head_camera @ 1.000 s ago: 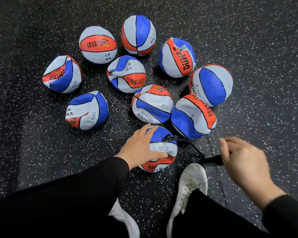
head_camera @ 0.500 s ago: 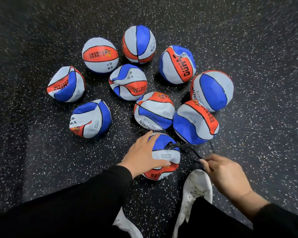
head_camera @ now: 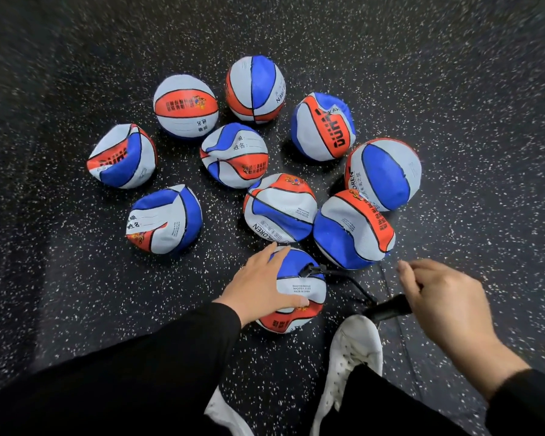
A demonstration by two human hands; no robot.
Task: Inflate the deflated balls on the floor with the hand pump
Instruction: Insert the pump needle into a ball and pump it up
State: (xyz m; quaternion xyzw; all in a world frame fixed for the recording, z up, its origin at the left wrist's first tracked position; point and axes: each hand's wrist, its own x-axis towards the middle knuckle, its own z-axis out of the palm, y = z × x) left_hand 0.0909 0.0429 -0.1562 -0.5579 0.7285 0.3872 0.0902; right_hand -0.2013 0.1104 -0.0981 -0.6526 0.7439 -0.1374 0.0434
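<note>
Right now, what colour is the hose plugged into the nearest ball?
Black; the hose shows best in the head view, against the ball.

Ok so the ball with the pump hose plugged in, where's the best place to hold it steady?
Hold the hosed ball on its left flank from above, where the left hand lies flat. The hose enters at the top right and runs to the pump in the right hand, so that side is taken.

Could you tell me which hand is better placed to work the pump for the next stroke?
Right. The right hand grips the pump handle, while the left hand rests flat on the ball where the hose plugs in.
</note>
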